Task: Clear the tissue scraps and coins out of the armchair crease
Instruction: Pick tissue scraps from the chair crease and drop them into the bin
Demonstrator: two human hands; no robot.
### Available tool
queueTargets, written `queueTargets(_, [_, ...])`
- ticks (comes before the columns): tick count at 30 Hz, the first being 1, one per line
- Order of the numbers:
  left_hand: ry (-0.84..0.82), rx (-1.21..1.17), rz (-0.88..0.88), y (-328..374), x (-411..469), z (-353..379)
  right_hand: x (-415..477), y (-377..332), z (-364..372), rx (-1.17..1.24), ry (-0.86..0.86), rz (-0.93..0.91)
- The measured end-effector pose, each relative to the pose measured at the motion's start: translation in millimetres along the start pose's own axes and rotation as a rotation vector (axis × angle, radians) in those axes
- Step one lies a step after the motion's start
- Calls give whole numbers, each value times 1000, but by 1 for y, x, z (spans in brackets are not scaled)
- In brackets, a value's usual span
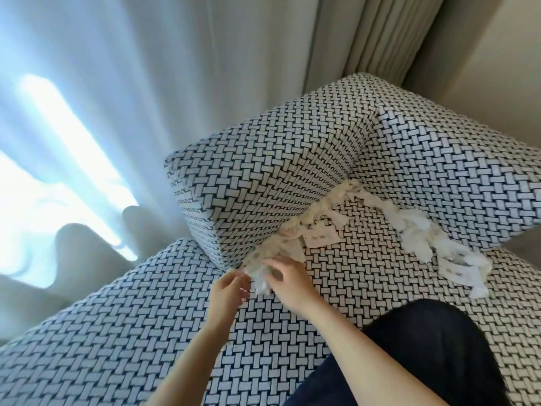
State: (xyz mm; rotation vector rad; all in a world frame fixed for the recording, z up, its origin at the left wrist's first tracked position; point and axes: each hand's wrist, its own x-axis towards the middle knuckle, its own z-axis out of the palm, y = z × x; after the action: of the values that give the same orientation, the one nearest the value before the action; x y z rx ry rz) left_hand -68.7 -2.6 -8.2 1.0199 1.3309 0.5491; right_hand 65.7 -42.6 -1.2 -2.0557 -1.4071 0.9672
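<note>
A black-and-white woven armchair (263, 177) fills the view. White tissue scraps (319, 212) line the crease between the left arm and the seat, and more tissue scraps (421, 230) lie along the crease under the backrest on the right. My right hand (288, 276) and my left hand (227, 291) meet at the near end of the left crease, both holding a crumpled wad of tissue (259, 278) between them. No coin can be made out.
The seat cushion (336, 282) spreads out in front of my hands. Sheer curtains (117, 83) hang behind the chair, with a beige drape (366, 33) at the right. My dark-clothed leg (424, 356) rests on the seat's near right.
</note>
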Motion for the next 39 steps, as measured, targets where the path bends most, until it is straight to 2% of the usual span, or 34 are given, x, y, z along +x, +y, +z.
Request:
queueTargets(7, [296, 45, 31, -13, 7, -8, 7, -1, 27, -216, -205, 103])
queueTargets(13, [223, 441, -15, -27, 26, 1, -3, 5, 28, -251, -180, 74])
queueTargets(17, [324, 559, 7, -19, 20, 11, -10, 9, 21, -206, -162, 21])
queueTargets(23, [369, 382, 18, -19, 12, 29, -13, 21, 21, -118, -98, 26])
queueTargets(27, [286, 168, -50, -16, 14, 39, -17, 27, 13, -56, -38, 2])
queueTargets(31, [163, -38, -28, -7, 7, 54, -21, 36, 4, -23, 23, -9])
queueTargets(39, [107, -222, -65, 7, 4, 62, -22, 45, -15, -56, 167, -58])
